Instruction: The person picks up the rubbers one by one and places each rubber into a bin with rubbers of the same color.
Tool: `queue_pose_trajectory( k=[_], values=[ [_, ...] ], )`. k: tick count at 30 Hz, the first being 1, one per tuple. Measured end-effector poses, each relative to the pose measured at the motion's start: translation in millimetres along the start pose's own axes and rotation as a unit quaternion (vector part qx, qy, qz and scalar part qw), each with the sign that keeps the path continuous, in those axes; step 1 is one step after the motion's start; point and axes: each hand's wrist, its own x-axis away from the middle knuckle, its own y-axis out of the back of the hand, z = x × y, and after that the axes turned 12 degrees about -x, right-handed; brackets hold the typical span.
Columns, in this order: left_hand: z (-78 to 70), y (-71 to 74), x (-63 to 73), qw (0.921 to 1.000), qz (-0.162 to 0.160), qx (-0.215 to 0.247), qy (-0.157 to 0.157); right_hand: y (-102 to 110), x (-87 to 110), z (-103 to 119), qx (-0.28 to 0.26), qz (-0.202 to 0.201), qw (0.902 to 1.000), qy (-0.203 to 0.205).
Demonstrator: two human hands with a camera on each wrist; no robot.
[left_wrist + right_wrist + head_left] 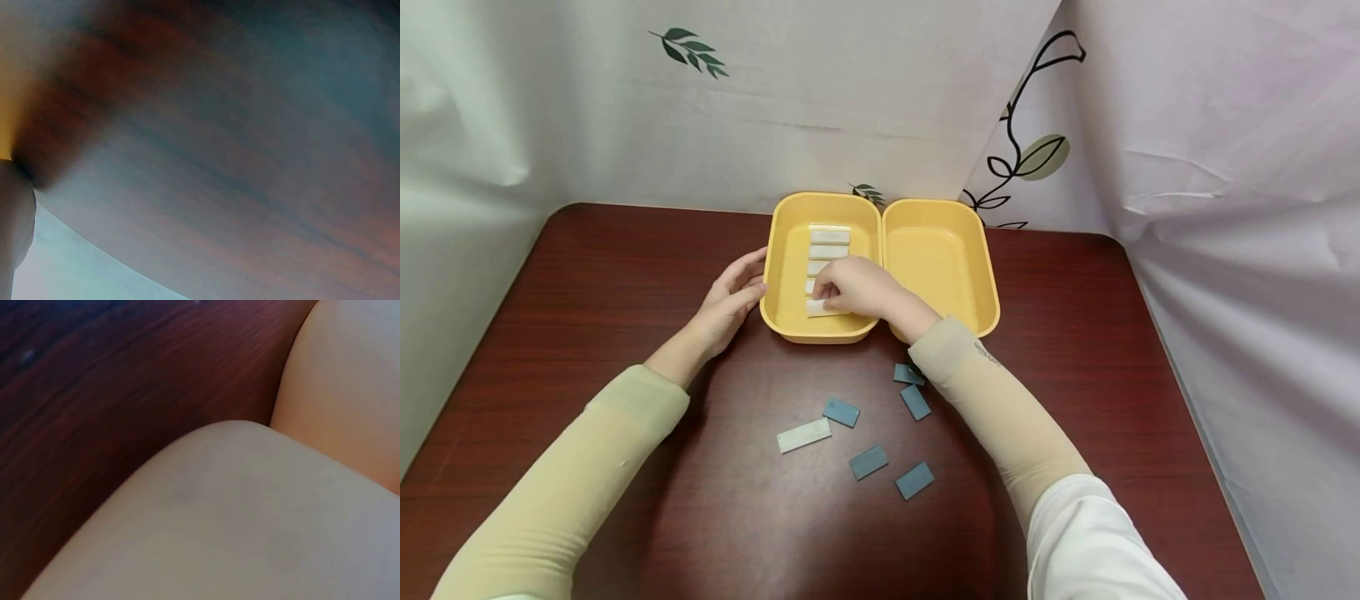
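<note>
While the yellow two-part box [790, 300] is touched at its outer wall by the relaxed, open-fingered left hand [726, 304], one white strip [817, 309] is apparently pinched under the right hand [861, 287]; it is best settled flat, parallel to the strips beyond [828, 252].

Dark reddish wood-grain tabletop [144, 381] behind two smooth rounded shapes [237, 512], too close to identify.

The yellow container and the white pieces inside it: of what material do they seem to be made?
Yellow container: probably plastic, satin finish, judging by its smooth, rounded rims. White pieces: perhaps plastic or ceramic; a bright highlight suggests some gloss, material uncertain.
</note>
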Motion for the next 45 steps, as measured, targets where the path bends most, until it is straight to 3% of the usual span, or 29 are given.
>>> queue_pose_trajectory(
  k=[45],
  values=[
    [-2.4, -0.4, 0.3, 1.0, -0.003, 0.002, 0.003, -2.3, -4.7, -3.8, -0.015, -0.005, 0.9998, -0.014]
  ],
)
